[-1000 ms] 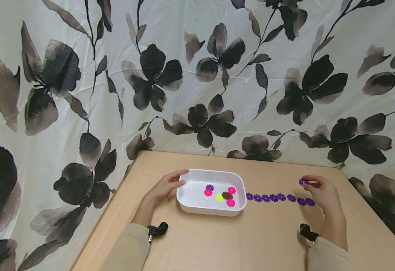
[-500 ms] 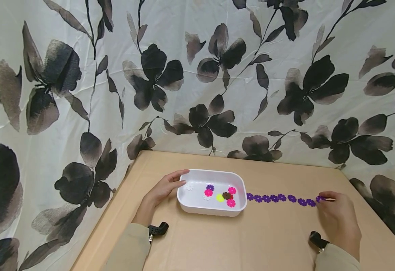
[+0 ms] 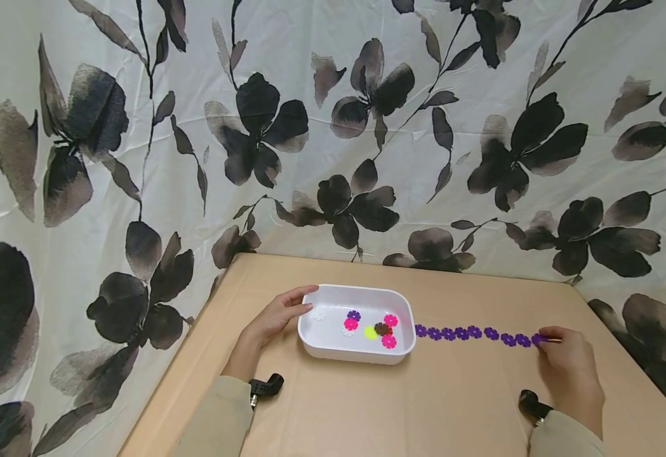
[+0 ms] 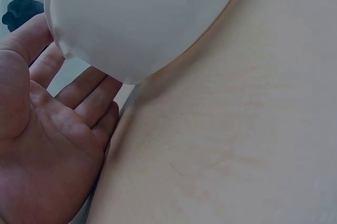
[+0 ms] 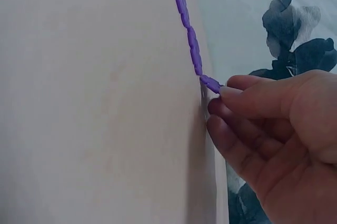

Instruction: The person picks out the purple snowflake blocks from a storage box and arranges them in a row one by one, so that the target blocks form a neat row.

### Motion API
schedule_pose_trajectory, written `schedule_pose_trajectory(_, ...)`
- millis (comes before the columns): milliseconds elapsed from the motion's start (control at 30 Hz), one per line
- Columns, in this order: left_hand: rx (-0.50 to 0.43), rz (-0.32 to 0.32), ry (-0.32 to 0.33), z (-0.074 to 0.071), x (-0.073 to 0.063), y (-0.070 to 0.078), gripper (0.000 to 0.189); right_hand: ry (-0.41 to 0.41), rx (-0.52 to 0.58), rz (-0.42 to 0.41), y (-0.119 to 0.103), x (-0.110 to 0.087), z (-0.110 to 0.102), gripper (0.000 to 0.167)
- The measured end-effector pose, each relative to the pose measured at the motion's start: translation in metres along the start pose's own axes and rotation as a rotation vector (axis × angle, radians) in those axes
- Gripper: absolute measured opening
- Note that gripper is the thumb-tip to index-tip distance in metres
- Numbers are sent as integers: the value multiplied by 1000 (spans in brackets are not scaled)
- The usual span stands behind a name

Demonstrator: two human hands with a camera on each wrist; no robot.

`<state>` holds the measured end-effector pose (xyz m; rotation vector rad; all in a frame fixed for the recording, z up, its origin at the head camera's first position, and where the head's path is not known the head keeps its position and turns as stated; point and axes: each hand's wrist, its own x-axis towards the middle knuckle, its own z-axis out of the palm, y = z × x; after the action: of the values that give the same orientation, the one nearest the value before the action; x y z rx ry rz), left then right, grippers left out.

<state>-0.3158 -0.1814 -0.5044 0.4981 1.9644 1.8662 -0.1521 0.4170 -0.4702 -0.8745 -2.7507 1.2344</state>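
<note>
A white plastic tray (image 3: 355,355) stands on the table, holding several small flower-shaped discs, among them pink discs (image 3: 388,342), a yellow disc (image 3: 370,332), a brown disc (image 3: 381,328) and a purple disc (image 3: 353,315). My left hand (image 3: 272,317) grips the tray's left end, its thumb at the rim and the other fingers against the outer wall. From the tray's right side runs a row of purple flower discs (image 3: 461,333). At the row's right end my right hand (image 3: 572,365) pinches one more purple flower disc (image 5: 210,84), tilted, its edge right at the last disc.
A light wooden-coloured table (image 3: 452,406) lies under everything. Behind it and at both sides hangs a white cloth (image 3: 412,146) printed with dark flowers. Each wrist wears a black camera mount (image 3: 266,386).
My right hand has come down and to the right with the purple flower disc, from above the row to its right end. The left hand and the tray have stayed in place.
</note>
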Motion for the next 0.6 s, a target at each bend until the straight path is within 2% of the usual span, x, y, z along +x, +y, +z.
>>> schedule_pose_trajectory(333, 9, 11, -6, 0, -1, 0, 49, 62, -123, 1, -14, -11, -3, 51)
schedule_pose_trajectory(433, -1, 16, -17, 1, -1, 1, 50, 100, -150, -84, -25, -13, -4, 51)
schedule_pose_trajectory(600, 1, 18, -19, 1, -1, 1, 51, 187, -243, -311, -52, -10, 7, 44)
